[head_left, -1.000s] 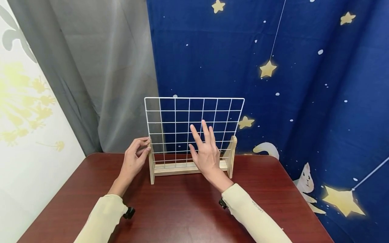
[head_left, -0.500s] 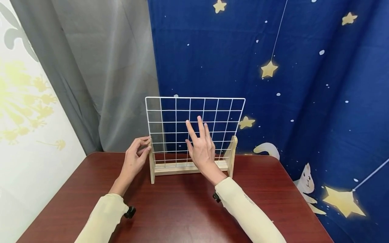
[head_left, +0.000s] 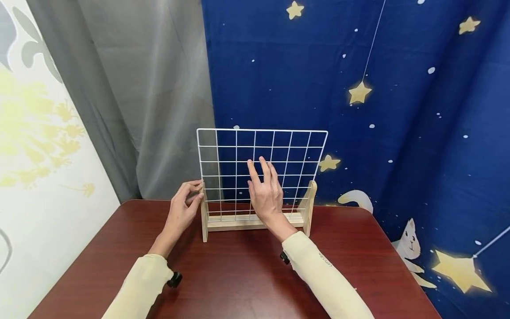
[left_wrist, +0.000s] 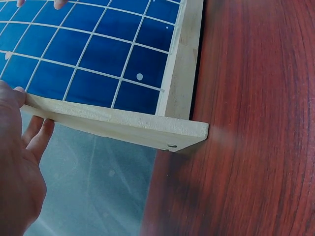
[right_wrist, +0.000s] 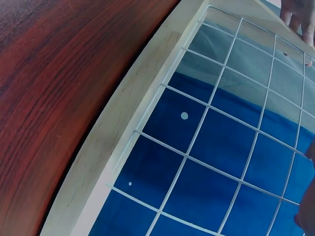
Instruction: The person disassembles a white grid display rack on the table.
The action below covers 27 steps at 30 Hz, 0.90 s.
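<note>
A white wire grid panel stands upright in a light wooden stand, its lower edge set along the crossbar. My left hand holds the stand's left side piece near its top; in the left wrist view the thumb lies on one side of the wood and the fingers on the other. My right hand is spread against the front of the grid, right of its middle, fingers pointing up and lightly bent at the wires. Only bits of its fingers show at the right wrist view's edge.
The stand rests on a dark red-brown table, toward its far edge. Behind hang a grey curtain and a blue star-patterned curtain. A white patterned surface is at the left.
My right hand has shifted left across the grid and its fingers have bent a little more. My left hand keeps its hold on the side piece. The head view has turned slightly left.
</note>
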Motion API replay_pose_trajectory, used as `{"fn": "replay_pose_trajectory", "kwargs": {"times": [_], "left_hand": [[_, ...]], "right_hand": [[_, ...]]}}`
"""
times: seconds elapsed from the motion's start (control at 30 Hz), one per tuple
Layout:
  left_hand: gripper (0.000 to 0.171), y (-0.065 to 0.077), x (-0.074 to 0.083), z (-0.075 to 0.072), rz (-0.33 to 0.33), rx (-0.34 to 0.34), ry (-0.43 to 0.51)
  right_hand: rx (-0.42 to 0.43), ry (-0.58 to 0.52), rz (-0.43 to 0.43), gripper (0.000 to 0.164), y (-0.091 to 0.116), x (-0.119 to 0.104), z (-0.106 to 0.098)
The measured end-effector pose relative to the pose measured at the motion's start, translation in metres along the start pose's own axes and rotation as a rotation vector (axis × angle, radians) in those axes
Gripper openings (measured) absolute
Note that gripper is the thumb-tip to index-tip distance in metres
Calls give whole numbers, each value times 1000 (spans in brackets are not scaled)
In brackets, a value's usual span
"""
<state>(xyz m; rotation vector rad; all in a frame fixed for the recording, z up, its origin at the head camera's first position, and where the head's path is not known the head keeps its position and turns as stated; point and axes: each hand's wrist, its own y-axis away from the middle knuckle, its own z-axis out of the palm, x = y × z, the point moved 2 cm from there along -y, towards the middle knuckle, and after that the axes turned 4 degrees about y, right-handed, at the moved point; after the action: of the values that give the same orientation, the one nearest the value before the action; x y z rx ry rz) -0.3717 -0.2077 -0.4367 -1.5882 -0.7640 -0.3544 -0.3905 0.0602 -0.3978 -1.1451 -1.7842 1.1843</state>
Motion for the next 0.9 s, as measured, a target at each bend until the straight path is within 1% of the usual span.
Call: {"fn": "replay_pose_trajectory", "kwargs": {"times": [0.17,0.37,0.63,0.9], "left_hand": [[10,2,-3,-1,-15,-1,-1],[8,3,1,-2,-41,-18,6],[7,4,2,-3,-46,-17,0],[9,3,4,0,-54,-10,-39]], "right_hand": [[71,9,-7,67,-1,0,0],[149,-11,5,56,-7,3,-1],[155,-25,2,52,-17,6,-1],[155,-33,5,51,-16,9,-1]]}}
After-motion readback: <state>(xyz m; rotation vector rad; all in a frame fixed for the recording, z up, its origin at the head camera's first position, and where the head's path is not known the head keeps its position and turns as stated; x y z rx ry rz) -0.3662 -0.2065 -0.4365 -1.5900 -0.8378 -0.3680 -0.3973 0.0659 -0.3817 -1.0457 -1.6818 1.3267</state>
